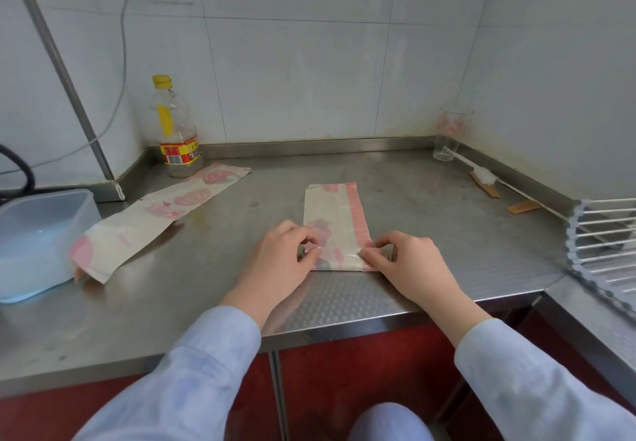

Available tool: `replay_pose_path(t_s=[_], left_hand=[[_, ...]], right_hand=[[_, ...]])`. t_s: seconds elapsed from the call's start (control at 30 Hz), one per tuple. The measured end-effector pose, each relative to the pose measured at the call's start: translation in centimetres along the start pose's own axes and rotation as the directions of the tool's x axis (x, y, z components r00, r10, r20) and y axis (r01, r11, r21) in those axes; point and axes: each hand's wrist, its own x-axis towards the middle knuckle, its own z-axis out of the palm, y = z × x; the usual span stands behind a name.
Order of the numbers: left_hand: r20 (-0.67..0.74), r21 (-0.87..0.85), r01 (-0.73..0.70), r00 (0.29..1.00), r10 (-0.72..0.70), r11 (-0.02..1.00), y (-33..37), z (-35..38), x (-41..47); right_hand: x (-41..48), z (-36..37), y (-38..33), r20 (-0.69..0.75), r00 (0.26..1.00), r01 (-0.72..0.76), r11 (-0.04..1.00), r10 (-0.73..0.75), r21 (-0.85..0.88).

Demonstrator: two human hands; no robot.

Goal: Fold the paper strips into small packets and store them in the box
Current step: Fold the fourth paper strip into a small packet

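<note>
On the steel tabletop (430,206), the left grip (282,256) and right grip (407,263) each pinch the folded near end of a pink-printed white paper strip (332,212), fingers curled.

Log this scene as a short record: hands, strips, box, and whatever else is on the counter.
left hand: pinches centre strip's near end
right hand: pinches same end
centre strip: near end folded over, rest flat on counter
spare strip: unfolded, left, near end at box
box: open, far left, no packets seen
other: bottle, glass, brush, rack
</note>
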Motion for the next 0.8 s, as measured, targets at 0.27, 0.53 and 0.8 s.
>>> replay_pose_path(t_s=[0.27,0.53,0.8], left_hand=[[0.020,0.042,-0.072,0.997,0.071,0.997,0.3,-0.5,-0.3],[0.025,0.012,-0.071,0.997,0.070,0.997,1.0,-1.3,-1.0],[0.035,-0.043,-0.085,0.996,0.086,0.995,0.9,-1.5,-1.0]], right_hand=[[-1.0,-0.6,-0.2,-0.086,0.966,0.247,0.969,-0.244,0.028],[-1.6,-1.5,-0.5,0.025,0.933,0.353,0.928,-0.358,0.122],[-1.3,-1.6,-0.4,0.056,0.911,0.399,0.907,-0.409,0.135]])
